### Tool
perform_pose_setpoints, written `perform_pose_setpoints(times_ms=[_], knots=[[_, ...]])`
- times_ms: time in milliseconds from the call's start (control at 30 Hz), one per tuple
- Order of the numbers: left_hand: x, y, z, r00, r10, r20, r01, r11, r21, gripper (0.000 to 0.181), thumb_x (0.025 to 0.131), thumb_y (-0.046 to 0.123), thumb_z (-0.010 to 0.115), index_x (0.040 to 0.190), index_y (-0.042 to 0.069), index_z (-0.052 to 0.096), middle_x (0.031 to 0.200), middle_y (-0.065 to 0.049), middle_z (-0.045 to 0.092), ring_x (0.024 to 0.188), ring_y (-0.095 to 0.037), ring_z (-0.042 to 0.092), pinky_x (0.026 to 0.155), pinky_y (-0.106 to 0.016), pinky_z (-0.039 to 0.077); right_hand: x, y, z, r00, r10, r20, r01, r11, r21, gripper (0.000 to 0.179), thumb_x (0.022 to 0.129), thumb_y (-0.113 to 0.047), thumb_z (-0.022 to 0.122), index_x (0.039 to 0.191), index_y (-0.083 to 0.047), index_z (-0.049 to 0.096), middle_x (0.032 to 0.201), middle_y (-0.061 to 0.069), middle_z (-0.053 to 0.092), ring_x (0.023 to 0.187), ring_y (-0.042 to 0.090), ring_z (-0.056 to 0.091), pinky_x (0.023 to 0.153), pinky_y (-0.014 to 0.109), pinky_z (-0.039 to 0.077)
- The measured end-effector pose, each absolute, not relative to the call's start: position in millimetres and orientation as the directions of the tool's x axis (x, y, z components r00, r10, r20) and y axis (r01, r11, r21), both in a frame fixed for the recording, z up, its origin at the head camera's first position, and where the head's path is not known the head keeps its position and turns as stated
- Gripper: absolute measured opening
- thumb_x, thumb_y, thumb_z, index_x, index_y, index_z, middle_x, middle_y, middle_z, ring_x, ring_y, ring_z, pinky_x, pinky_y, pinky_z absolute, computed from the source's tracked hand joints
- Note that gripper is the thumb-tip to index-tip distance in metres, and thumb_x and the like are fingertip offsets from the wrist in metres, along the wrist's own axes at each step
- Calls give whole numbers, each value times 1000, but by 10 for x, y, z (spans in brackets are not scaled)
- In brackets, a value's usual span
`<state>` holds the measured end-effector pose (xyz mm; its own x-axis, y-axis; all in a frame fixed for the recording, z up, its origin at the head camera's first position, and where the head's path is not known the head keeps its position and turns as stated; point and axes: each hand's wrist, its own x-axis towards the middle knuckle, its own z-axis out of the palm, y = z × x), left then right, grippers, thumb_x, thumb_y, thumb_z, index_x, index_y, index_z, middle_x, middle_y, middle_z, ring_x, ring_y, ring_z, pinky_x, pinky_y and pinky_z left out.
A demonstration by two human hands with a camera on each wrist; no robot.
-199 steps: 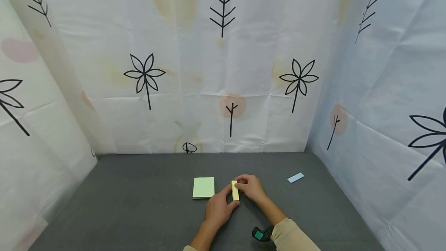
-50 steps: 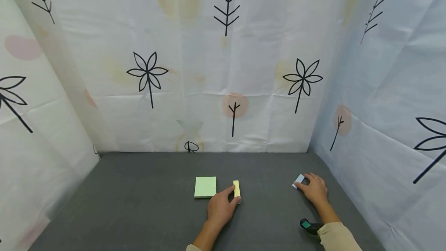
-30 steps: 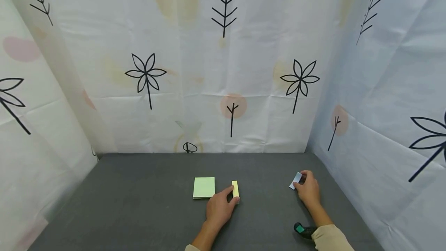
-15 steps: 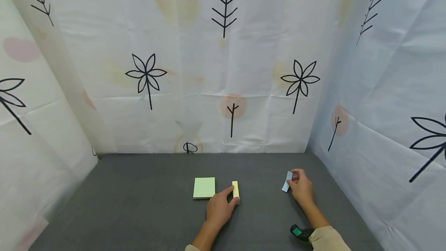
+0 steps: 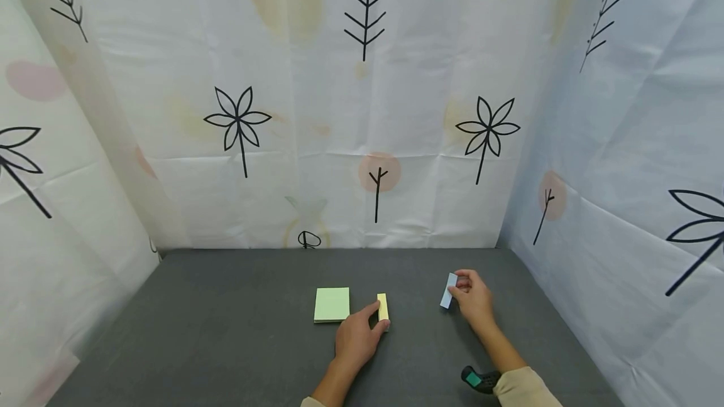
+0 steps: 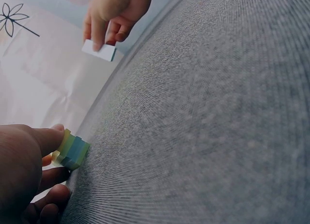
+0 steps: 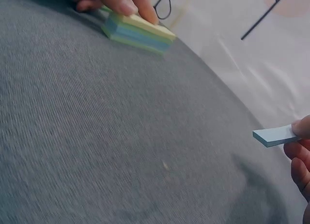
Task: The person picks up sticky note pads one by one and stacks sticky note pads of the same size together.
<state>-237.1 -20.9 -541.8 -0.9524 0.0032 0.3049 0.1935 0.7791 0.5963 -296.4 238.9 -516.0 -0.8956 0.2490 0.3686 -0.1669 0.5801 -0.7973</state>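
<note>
My left hand (image 5: 355,338) grips the near part of a small stack of narrow sticky note pads (image 5: 383,306), yellow on top, between thumb and fingers. Yellow, blue and green layers show on this stack (image 7: 138,34) in the right wrist view; it sits on the table. To its right, my right hand (image 5: 477,300) pinches a narrow light-blue sticky note pad (image 5: 449,291). A shadow beneath and the left wrist view show that blue pad (image 6: 99,51) raised off the surface, apart from the stack. A square green sticky note pad (image 5: 332,304) lies left of the stack.
Dark grey cloth covers the table (image 5: 237,331). White patterned curtains (image 5: 317,112) hang behind it and along both sides. A black wrist camera with a green patch (image 5: 479,380) is worn at the right sleeve (image 5: 526,388).
My right hand left the stack, took the light-blue pad from the table at the right, then carried it left and up. My left hand has stayed on the stack.
</note>
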Motion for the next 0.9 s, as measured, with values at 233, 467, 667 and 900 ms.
perform_pose_setpoints(times_ms=[233,467,667,900], knots=[[-2373,-203,-5418,-952,1,306,190,785,589,45,83,38,75,124,20,69,113,-4,70,98,-28,66,78,-48,50,-2925,2179,-5120,-920,233,314,-169,487,-857,34,80,4,75,110,3,60,82,11,64,67,12,59,55,23,46],[-2369,-197,-5421,-952,-3,306,187,786,589,45,83,38,75,124,19,68,113,-4,70,96,-28,66,77,-47,50,-2926,2009,-5147,-947,192,258,-188,322,-928,33,79,10,72,110,7,58,78,9,61,62,10,56,51,23,45],[-2373,-206,-5422,-949,-3,316,195,782,592,46,83,38,75,124,19,69,112,-4,70,96,-29,66,77,-47,50,-2917,1822,-5182,-965,168,199,-159,226,-961,33,80,11,71,110,8,58,74,6,61,59,13,55,51,25,45],[-2382,-205,-5423,-947,3,320,200,786,584,45,83,38,76,123,18,69,112,-4,70,96,-28,67,78,-47,51,-2912,1578,-5203,-980,140,142,-114,193,-974,33,82,7,70,112,6,59,74,6,63,61,16,56,54,27,46]])
